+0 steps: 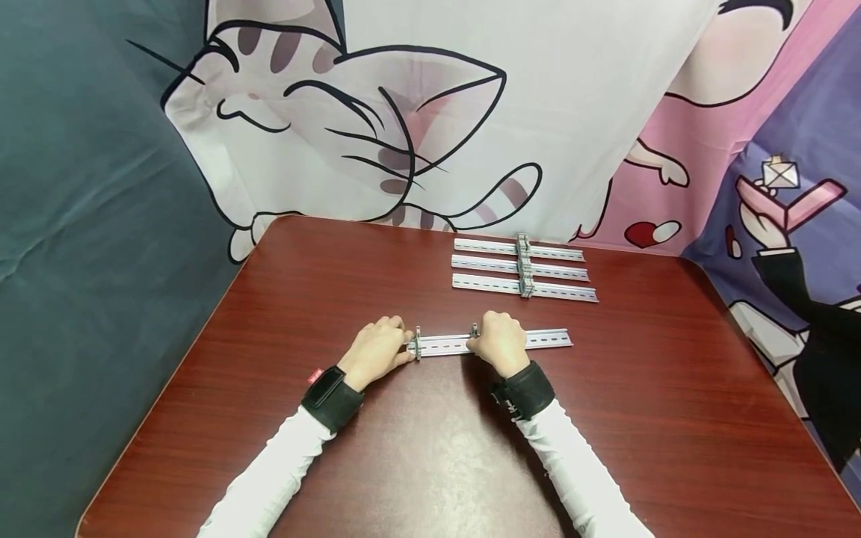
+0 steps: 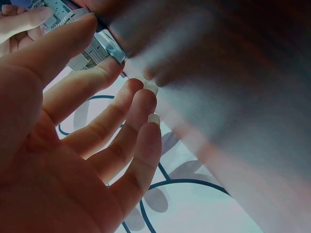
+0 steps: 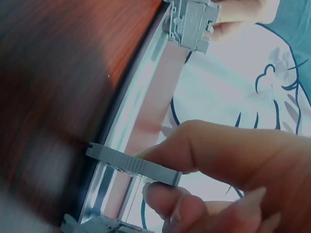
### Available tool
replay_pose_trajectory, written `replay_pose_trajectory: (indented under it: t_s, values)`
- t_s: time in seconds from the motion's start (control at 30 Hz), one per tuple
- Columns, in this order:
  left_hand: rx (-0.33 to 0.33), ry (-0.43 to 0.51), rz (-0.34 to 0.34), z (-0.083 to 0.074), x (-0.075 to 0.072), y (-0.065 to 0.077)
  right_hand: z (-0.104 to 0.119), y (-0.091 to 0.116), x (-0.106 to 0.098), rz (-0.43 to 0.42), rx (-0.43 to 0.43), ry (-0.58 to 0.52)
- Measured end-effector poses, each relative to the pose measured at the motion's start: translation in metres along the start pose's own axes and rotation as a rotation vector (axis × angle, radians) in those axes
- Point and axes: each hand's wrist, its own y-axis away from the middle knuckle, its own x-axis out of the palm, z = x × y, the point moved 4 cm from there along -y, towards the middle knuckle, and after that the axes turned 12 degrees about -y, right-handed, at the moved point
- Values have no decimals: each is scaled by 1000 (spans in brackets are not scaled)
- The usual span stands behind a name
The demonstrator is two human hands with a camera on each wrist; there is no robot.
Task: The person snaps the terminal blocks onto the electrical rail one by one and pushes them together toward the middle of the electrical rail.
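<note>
A slotted metal DIN rail [image 1: 548,339] lies across the table in front of me. At its left end my left hand [image 1: 378,350] pinches the rail between thumb and index finger, other fingers extended; the rail's end [image 2: 112,46] shows by the fingertip in the left wrist view. A grey terminal block [image 1: 418,344] stands on the rail beside these fingers. My right hand [image 1: 500,342] pinches a second, thin grey terminal block [image 3: 133,165] over the rail, thumb and finger at its upper end. The hand hides part of the rail in the head view.
Behind, three parallel DIN rails [image 1: 484,284] lie with a row of terminal blocks [image 1: 525,265] across them. A grey piece [image 3: 104,225] shows at the bottom of the right wrist view. A printed cloth [image 1: 572,112] hangs along the table's back edge.
</note>
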Motion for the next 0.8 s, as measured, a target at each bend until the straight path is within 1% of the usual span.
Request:
replay_pose_trajectory:
  t_s: [0.2, 0.47, 0.8]
  values:
    - [-2, 3, 3, 1, -1, 0, -5, -3, -3, 7, 14, 2]
    - [-12, 14, 22, 1, -1, -1, -11, -6, -8, 33, 62, 7]
    - [-8, 7, 12, 1, 0, -1, -17, -7, -11, 34, 65, 4]
